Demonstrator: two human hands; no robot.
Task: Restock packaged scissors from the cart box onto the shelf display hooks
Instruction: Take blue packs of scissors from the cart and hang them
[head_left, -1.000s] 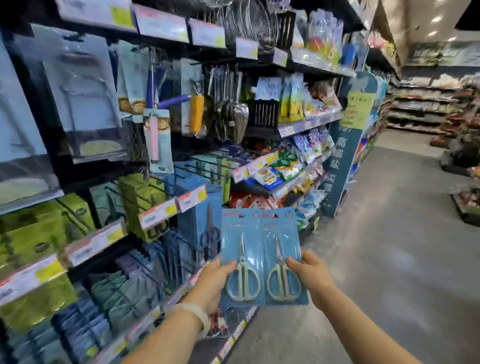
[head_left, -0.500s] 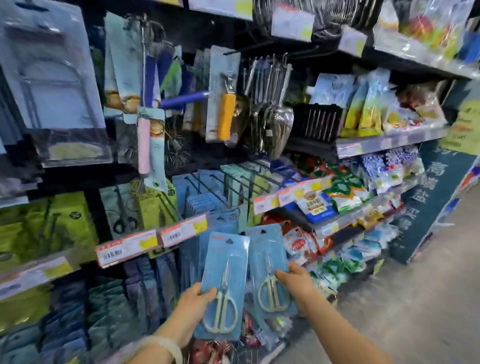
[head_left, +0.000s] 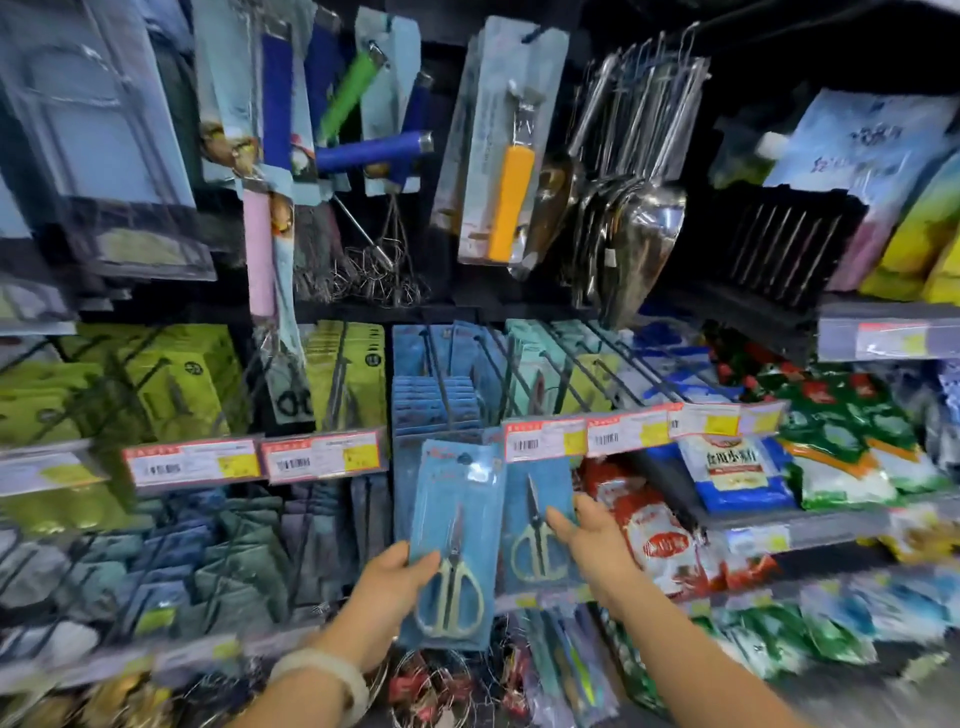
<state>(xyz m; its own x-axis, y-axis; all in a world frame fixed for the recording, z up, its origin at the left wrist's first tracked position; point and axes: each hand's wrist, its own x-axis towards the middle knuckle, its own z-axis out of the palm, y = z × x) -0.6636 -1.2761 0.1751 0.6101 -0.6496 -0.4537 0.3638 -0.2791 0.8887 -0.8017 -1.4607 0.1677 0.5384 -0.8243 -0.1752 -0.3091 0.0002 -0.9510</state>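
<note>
A: What is seen, largest first?

B: A shelf (head_left: 852, 525) of hanging goods is seen across the whole view. Steel scoops (head_left: 639, 234) are hung at upper centre, and green packs (head_left: 171, 384) are hung on hooks at the left. Food bags (head_left: 737, 478) are stacked at the right.

A: And the hooks for the task?

B: A hook (head_left: 441, 384) loaded with blue cards is seen at centre, behind a row of price tags (head_left: 545, 441).

A: Where are the scissors?

B: Two blue packs are held up just in front of that row. The left pack (head_left: 457, 525) is gripped at its lower left edge by the left hand (head_left: 387, 587), thumb curled over the front. The right pack (head_left: 535, 530) is held at its right edge by the right hand (head_left: 592, 540), fingers laid on the front.

A: Are the packs touching?

B: They are side by side; contact cannot be told through the blur.

A: Anything smaller?

B: A pale band (head_left: 327, 675) is worn on the left wrist.
</note>
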